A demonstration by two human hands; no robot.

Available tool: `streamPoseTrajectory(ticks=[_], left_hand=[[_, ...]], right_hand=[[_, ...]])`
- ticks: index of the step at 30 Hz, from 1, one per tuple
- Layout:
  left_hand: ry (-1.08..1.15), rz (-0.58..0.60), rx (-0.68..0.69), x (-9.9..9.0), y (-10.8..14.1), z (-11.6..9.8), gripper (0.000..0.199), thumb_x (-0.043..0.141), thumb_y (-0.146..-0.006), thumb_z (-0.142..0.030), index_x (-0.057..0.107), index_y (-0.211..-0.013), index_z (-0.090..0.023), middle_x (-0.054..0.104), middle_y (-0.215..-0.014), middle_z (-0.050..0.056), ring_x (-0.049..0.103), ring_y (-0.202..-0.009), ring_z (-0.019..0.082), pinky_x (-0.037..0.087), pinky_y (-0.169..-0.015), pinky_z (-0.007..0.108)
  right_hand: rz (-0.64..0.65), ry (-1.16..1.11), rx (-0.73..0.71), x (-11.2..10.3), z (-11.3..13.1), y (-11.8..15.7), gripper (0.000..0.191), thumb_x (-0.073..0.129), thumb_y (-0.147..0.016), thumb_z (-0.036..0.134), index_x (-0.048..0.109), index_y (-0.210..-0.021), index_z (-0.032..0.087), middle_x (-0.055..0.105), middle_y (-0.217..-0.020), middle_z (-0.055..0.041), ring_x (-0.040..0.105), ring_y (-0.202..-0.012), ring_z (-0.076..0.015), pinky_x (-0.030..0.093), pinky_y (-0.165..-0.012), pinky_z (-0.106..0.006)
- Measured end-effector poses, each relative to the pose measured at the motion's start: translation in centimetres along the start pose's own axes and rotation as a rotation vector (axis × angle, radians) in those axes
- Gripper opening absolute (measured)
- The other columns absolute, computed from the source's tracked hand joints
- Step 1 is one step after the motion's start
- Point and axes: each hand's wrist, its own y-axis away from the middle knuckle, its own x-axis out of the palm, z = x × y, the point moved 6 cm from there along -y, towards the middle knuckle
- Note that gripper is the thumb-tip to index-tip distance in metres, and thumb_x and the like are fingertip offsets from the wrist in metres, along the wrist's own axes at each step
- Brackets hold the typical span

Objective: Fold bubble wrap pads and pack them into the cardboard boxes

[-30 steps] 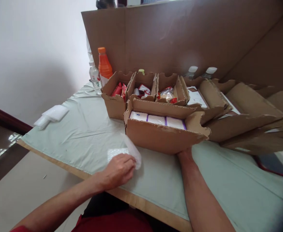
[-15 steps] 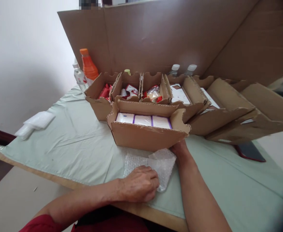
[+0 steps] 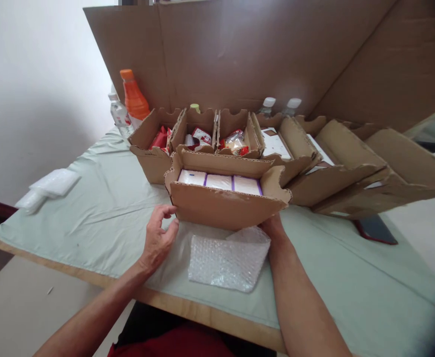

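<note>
In front of me stands an open cardboard box (image 3: 224, 208) with several white packs edged in purple (image 3: 219, 182) inside. My left hand (image 3: 159, 238) is at the box's lower left corner, thumb and index finger apart, with nothing held. My right hand (image 3: 273, 229) is against the box's lower right end; its fingers are hidden by the box and the bubble wrap. A flattened piece of bubble wrap (image 3: 226, 260) lies on the cloth between my forearms, just in front of the box.
Behind runs a row of cardboard boxes (image 3: 148, 166) with red packets and white cartons. An orange bottle (image 3: 135, 101) and a clear bottle (image 3: 119, 114) stand back left. Folded clear plastic (image 3: 55, 183) lies left, a dark phone-like slab (image 3: 377, 230) right. A cardboard panel (image 3: 232, 54) rises behind.
My left hand has left the bubble wrap and moved left and forward to the box's left corner, its fingers now apart. My right hand stays by the box's right end.
</note>
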Motion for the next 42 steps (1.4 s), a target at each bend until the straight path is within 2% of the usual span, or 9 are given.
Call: streamPoseTrajectory(ticks=[7, 11, 14, 20, 26, 29, 34, 38, 42], left_hand=[[0.033, 0.042, 0.081, 1.4, 0.6, -1.4, 0.011, 0.055, -0.091, -0.021, 0.065, -0.095, -0.023, 0.067, -0.093, 0.003, 0.065, -0.093, 0.020, 0.055, -0.088, 0.036], [-0.027, 0.272, 0.030, 3.1, 2.1, -0.5, 0.017, 0.057, -0.088, -0.022, 0.069, -0.099, -0.023, 0.069, -0.102, 0.006, 0.066, -0.098, 0.023, 0.057, -0.080, 0.036], [-0.086, 0.446, 0.036, 4.3, 3.0, 0.2, 0.020, 0.061, -0.087, -0.028, 0.072, -0.102, -0.023, 0.070, -0.109, 0.009, 0.066, -0.104, 0.026, 0.058, -0.077, 0.037], [-0.123, 0.563, 0.181, 5.9, 4.0, -1.1, 0.025, 0.060, -0.091, -0.029, 0.071, -0.111, -0.020, 0.071, -0.117, 0.012, 0.065, -0.113, 0.030, 0.054, -0.098, 0.050], [-0.116, 0.774, 0.259, 8.5, 5.2, -2.8, 0.058, 0.066, -0.083, -0.028, 0.056, -0.139, -0.018, 0.068, -0.131, 0.016, 0.061, -0.124, 0.035, 0.048, -0.106, 0.057], [-0.098, 0.857, 0.278, 8.9, 5.4, -3.4, 0.035, 0.066, -0.084, -0.026, 0.068, -0.119, -0.020, 0.075, -0.112, 0.012, 0.066, -0.109, 0.032, 0.051, -0.099, 0.051], [-0.062, 0.930, 0.236, 7.4, 5.2, -4.3, 0.006, 0.063, -0.086, -0.023, 0.068, -0.083, -0.021, 0.071, -0.081, 0.005, 0.066, -0.083, 0.023, 0.052, -0.085, 0.040], [0.071, 1.044, -0.039, 4.4, 4.9, -5.2, 0.012, 0.062, -0.089, -0.030, 0.067, -0.083, -0.021, 0.068, -0.076, 0.000, 0.059, -0.065, 0.015, 0.044, -0.060, 0.026], [0.250, 1.187, -0.290, 2.0, 4.1, -5.0, 0.020, 0.065, -0.089, -0.039, 0.067, -0.083, -0.020, 0.064, -0.068, -0.002, 0.057, -0.061, 0.012, 0.044, -0.057, 0.023]], right_hand=[[-0.111, -0.102, 0.163, -1.3, 0.7, 3.0, 0.031, 0.070, -0.077, 0.051, 0.071, -0.081, 0.021, 0.074, -0.079, -0.0041, 0.066, -0.073, -0.0210, 0.053, -0.067, -0.033], [-0.159, -0.112, 0.230, -3.5, 1.1, 6.5, 0.030, 0.073, -0.073, 0.048, 0.073, -0.086, 0.021, 0.075, -0.084, -0.0033, 0.067, -0.078, -0.0197, 0.055, -0.077, -0.034], [-0.118, -0.116, 0.264, -4.3, 1.8, 9.3, 0.035, 0.077, -0.073, 0.051, 0.075, -0.089, 0.020, 0.077, -0.091, -0.0057, 0.069, -0.084, -0.0216, 0.055, -0.083, -0.037], [0.106, -0.029, 0.271, -3.0, 3.2, 12.6, 0.041, 0.077, -0.076, 0.056, 0.077, -0.097, 0.021, 0.077, -0.090, -0.0043, 0.066, -0.080, -0.0211, 0.053, -0.075, -0.033], [0.134, 0.118, 0.185, -2.0, 5.4, 14.0, 0.028, 0.070, -0.084, 0.047, 0.076, -0.091, 0.021, 0.076, -0.084, -0.0040, 0.065, -0.071, -0.0191, 0.051, -0.066, -0.031], [0.096, 0.141, 0.148, -2.6, 6.5, 14.8, 0.025, 0.069, -0.085, 0.045, 0.075, -0.089, 0.021, 0.077, -0.084, -0.0038, 0.067, -0.071, -0.0188, 0.053, -0.066, -0.030], [-0.062, 0.166, 0.096, -5.1, 7.8, 16.5, 0.016, 0.071, -0.084, 0.038, 0.072, -0.084, 0.022, 0.072, -0.075, -0.0011, 0.065, -0.067, -0.0166, 0.054, -0.065, -0.029], [-0.250, 0.142, 0.116, -7.6, 9.8, 18.9, 0.016, 0.076, -0.082, 0.033, 0.073, -0.094, 0.023, 0.071, -0.074, 0.0001, 0.065, -0.064, -0.0156, 0.053, -0.061, -0.028], [-0.327, -0.019, 0.004, -8.3, 13.3, 20.5, 0.027, 0.070, -0.090, 0.036, 0.073, -0.115, 0.026, 0.070, -0.078, -0.0009, 0.064, -0.063, -0.0163, 0.052, -0.058, -0.030]])
